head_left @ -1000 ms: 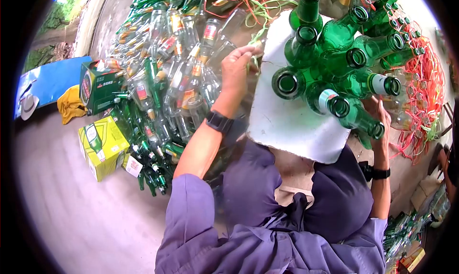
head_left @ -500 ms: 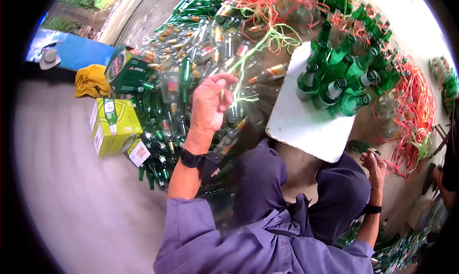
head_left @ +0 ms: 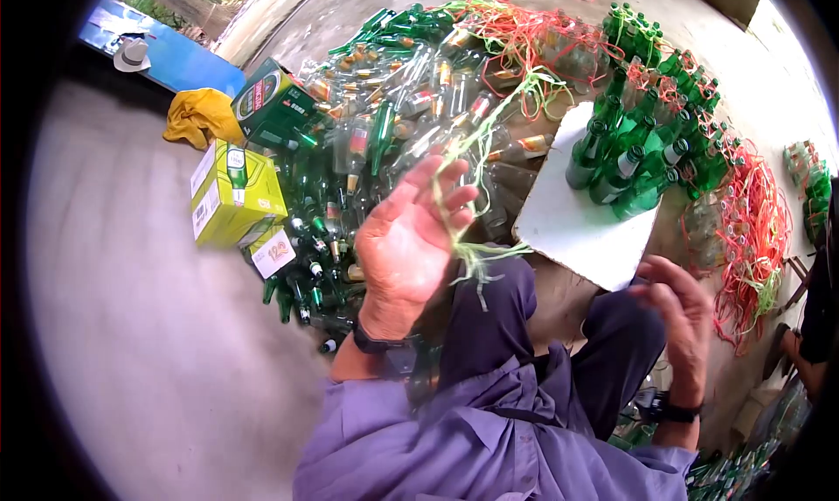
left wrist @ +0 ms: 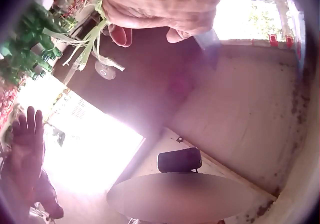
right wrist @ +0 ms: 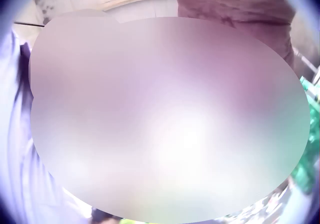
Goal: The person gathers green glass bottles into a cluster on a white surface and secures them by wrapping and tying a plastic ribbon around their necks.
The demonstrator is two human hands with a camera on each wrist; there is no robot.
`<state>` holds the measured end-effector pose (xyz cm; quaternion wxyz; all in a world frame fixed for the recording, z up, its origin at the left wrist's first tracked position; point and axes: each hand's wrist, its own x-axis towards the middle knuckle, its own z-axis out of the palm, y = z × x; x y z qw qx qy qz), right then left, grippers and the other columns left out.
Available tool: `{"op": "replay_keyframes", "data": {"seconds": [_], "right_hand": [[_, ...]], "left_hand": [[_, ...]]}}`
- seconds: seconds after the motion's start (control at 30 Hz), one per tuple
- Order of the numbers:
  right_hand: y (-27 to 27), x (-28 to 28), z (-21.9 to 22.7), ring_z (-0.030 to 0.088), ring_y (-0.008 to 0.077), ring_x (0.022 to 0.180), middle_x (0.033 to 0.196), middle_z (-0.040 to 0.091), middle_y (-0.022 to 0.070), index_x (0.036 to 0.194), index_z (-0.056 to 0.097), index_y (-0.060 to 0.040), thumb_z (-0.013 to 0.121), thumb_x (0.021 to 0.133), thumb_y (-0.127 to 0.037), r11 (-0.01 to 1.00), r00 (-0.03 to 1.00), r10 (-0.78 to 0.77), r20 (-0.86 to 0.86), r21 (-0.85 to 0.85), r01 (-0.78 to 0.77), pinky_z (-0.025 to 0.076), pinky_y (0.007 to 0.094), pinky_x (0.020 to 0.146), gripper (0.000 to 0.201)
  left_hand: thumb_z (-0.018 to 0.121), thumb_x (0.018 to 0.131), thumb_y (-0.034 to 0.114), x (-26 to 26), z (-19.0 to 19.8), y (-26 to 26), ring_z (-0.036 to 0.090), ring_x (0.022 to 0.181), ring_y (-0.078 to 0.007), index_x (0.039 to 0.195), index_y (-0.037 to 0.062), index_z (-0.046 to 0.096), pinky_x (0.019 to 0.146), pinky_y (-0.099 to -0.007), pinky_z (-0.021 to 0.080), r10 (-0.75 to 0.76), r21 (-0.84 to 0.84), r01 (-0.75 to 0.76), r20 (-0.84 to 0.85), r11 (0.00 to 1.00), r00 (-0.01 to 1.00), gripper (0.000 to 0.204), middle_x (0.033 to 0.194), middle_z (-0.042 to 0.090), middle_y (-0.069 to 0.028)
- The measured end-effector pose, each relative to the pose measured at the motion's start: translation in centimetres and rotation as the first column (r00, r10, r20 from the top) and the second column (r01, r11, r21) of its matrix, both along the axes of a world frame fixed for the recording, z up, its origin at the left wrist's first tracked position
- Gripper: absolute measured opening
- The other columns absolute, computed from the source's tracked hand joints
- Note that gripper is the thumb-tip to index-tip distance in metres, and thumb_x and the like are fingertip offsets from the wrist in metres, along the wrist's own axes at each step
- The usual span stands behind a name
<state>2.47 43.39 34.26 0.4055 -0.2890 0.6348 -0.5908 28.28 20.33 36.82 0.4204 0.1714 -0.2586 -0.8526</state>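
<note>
My left hand point(head_left: 409, 243) is raised in front of me, palm toward the head camera. A bunch of pale green plastic string point(head_left: 472, 199) runs through its fingers, trailing up to the bottle pile and ending in a frayed tuft over my knee. In the left wrist view the string point(left wrist: 92, 36) hangs from the fingers point(left wrist: 165, 6). My right hand point(head_left: 680, 313) hovers above my right knee, fingers loosely curled and holding nothing. Several green bottles point(head_left: 622, 162) stand bunched on a white board point(head_left: 568, 234) just ahead of my knees. The right wrist view is blurred out.
A big heap of clear and green bottles point(head_left: 384, 121) lies ahead on the left. Beside it are a yellow carton point(head_left: 232, 195), a dark green carton point(head_left: 273, 103) and a yellow cloth point(head_left: 201, 116). Tangled red and orange string point(head_left: 752, 230) covers the right, where another person's arm point(head_left: 808, 352) shows.
My left hand has drawn the green string back from the bottle pile toward my body. My right hand has left the bunched bottles and risen over my knee. The view has pulled back.
</note>
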Motion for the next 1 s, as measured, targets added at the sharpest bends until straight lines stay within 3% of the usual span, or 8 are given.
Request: {"op": "replay_keyframes", "data": {"seconds": [0.2,0.23,0.47,0.63,0.73,0.8,0.83,1.0], "right_hand": [[-4.1,8.1,-0.2,0.068,0.0204,0.093,0.126,0.061,0.0164,0.142,0.040,0.0048,0.060,0.096,-0.024,0.942,0.904,0.322,0.282,0.000,-0.335,0.056,0.0259,0.064,0.058],[-4.3,8.5,-0.6,0.061,0.0113,0.064,0.098,0.069,0.0108,0.142,0.040,0.0065,0.067,0.093,-0.023,0.940,0.872,0.277,0.404,0.072,-0.332,0.048,0.0221,0.056,0.063],[-2.2,10.5,-2.1,0.052,0.0053,0.055,0.062,0.060,0.0011,0.082,0.069,0.0015,0.064,0.092,-0.019,0.855,0.896,0.400,0.194,0.272,-0.441,0.040,0.0237,0.049,0.023],[0.4,10.5,1.1,0.053,0.0064,0.057,0.062,0.061,0.0023,0.082,0.068,0.0016,0.062,0.092,-0.016,0.821,0.866,0.485,0.122,0.276,-0.499,0.041,0.0241,0.052,0.022],[2.2,10.0,2.5,0.053,0.0070,0.058,0.061,0.059,0.0026,0.083,0.067,0.0027,0.062,0.093,-0.015,0.788,0.801,0.596,0.053,0.152,-0.596,0.043,0.0247,0.054,0.021],[2.8,9.8,3.1,0.051,0.0063,0.056,0.059,0.057,0.0018,0.081,0.066,0.0023,0.063,0.093,-0.013,0.735,0.736,0.669,0.109,0.054,-0.676,0.042,0.0251,0.053,0.020],[3.0,9.6,3.8,0.049,0.0056,0.054,0.058,0.055,0.0009,0.078,0.063,0.0020,0.063,0.094,-0.012,0.677,0.677,0.732,0.077,0.036,-0.735,0.041,0.0255,0.051,0.021],[3.8,9.4,4.7,0.051,0.0076,0.049,0.057,0.056,0.0020,0.077,0.064,0.0014,0.064,0.092,-0.010,0.645,0.644,0.764,0.042,-0.045,-0.763,0.040,0.0268,0.046,0.019]], "left_hand": [[0.059,0.090,0.025,-1.8,-2.3,5.2,0.054,0.121,-0.0355,0.132,-0.0060,0.045,0.104,-0.0461,0.044,-0.120,0.128,0.127,-0.061,0.984,0.991,0.054,0.132,0.052,-0.0253],[0.059,0.089,0.025,-2.0,-2.8,6.1,0.053,0.122,-0.0353,0.132,-0.0057,0.044,0.104,-0.0459,0.044,-0.150,0.153,0.158,-0.064,0.976,0.987,0.055,0.132,0.052,-0.0248],[0.062,0.088,0.025,-1.6,-5.3,10.2,0.049,0.128,-0.0349,0.134,-0.0032,0.044,0.110,-0.0428,0.037,-0.253,0.148,0.255,-0.031,0.956,0.967,0.057,0.134,0.052,-0.0231],[0.061,0.090,0.009,0.4,-5.5,10.4,0.053,0.125,-0.0303,0.133,-0.0028,0.046,0.107,-0.0401,0.041,-0.311,-0.086,0.356,0.327,0.930,0.892,0.047,0.128,0.057,-0.0194],[0.063,0.085,0.000,1.2,-4.6,10.9,0.059,0.115,-0.0290,0.127,-0.0016,0.054,0.102,-0.0381,0.043,-0.104,-0.350,0.387,0.613,0.853,0.783,0.042,0.120,0.062,-0.0155],[0.061,0.078,-0.006,1.3,-4.0,10.7,0.057,0.117,-0.0327,0.121,0.0027,0.061,0.101,-0.0393,0.044,0.412,-0.827,0.445,0.559,0.344,0.719,0.044,0.121,0.061,-0.0155],[0.058,0.070,-0.009,1.1,-3.6,10.8,0.053,0.121,-0.0353,0.116,0.0076,0.065,0.102,-0.0432,0.042,0.412,-0.884,0.443,0.462,0.149,0.785,0.049,0.123,0.059,-0.0162],[0.061,0.071,0.001,0.8,-3.4,11.6,0.058,0.106,-0.0333,0.104,0.0067,0.064,0.105,-0.0439,0.037,0.075,-0.886,0.463,0.461,-0.005,0.884,0.034,0.110,0.062,-0.0125]]}}
